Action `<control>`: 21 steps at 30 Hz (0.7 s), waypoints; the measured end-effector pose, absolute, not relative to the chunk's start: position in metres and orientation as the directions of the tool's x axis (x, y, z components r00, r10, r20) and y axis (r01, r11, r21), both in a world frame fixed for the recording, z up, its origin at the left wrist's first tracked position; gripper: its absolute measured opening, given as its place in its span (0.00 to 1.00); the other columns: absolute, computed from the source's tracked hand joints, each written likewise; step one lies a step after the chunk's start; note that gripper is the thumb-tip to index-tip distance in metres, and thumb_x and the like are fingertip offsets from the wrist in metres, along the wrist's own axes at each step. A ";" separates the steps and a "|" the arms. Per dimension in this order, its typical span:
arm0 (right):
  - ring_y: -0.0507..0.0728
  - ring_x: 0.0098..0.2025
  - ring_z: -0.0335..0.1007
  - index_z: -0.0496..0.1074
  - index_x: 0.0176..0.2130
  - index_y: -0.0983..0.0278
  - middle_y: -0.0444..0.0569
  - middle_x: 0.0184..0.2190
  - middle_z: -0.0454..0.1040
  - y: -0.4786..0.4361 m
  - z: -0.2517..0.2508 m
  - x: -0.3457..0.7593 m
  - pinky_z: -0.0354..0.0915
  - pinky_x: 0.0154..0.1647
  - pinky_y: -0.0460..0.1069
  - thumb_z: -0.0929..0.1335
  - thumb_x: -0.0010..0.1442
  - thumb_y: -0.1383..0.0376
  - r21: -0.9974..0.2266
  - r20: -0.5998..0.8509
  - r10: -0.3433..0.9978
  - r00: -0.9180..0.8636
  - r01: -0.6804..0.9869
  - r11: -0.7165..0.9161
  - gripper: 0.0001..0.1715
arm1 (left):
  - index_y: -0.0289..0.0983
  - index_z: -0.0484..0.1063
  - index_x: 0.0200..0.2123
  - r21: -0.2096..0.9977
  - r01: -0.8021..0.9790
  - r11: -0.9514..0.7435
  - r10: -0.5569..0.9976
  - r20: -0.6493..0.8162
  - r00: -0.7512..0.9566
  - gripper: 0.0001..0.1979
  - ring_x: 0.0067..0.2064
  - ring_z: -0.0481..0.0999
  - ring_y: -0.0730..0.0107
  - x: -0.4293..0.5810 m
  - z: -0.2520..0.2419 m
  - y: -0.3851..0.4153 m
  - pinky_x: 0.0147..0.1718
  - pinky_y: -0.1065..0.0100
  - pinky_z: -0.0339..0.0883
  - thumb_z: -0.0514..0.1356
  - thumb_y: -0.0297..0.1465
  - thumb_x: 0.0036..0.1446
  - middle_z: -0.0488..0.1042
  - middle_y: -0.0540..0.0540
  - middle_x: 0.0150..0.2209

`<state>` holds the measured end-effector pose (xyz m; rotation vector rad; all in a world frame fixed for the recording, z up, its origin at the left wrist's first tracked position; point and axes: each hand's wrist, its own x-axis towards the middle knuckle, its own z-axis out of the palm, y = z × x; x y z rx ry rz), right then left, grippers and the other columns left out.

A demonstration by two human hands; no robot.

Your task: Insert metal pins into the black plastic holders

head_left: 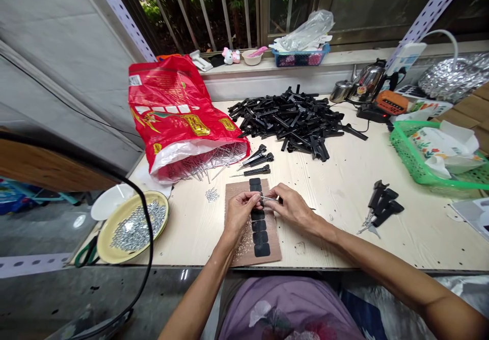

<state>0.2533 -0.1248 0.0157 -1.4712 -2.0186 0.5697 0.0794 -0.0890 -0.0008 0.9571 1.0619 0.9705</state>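
Observation:
Over a brown board with a column of black pads, my left hand pinches the end of a thin metal rod. My right hand is closed around the rod's other end and a small dark part, mostly hidden by the fingers. Just behind the board lie several black handles with metal tips. Small silver pieces are scattered left of the board. More black handles with tips rest to the right of my right hand.
A red bag of metal rods and a yellow bowl of silver pieces stand left. Black parts are heaped at the back. A green basket and a kettle are right. A black cable hangs at the left.

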 end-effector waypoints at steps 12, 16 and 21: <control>0.53 0.36 0.67 0.72 0.42 0.62 0.47 0.34 0.70 -0.113 0.014 0.249 0.64 0.36 0.47 0.63 0.64 0.63 -0.713 0.225 0.929 -0.294 0.600 0.363 0.10 | 0.30 0.76 0.30 0.912 -0.230 0.339 0.938 -0.309 0.157 0.15 0.24 0.71 0.78 0.074 0.004 -0.087 0.27 0.74 0.67 0.70 0.34 0.40 0.73 0.50 0.23; 0.52 0.36 0.68 0.71 0.44 0.62 0.49 0.36 0.70 -0.115 0.010 0.252 0.64 0.35 0.46 0.61 0.65 0.64 -0.590 0.262 0.924 -0.279 0.711 0.382 0.12 | 0.30 0.76 0.30 0.883 -0.284 0.373 0.927 -0.346 0.142 0.16 0.25 0.70 0.79 0.078 -0.001 -0.088 0.29 0.74 0.69 0.71 0.35 0.39 0.74 0.48 0.26; 0.52 0.36 0.67 0.72 0.41 0.61 0.47 0.36 0.71 -0.096 0.008 0.262 0.61 0.31 0.45 0.61 0.66 0.62 -0.462 0.257 0.928 -0.268 0.809 0.362 0.12 | 0.34 0.73 0.47 0.930 -0.208 0.304 0.951 -0.284 0.122 0.25 0.22 0.67 0.80 0.071 -0.004 -0.087 0.24 0.74 0.66 0.65 0.41 0.48 0.72 0.50 0.26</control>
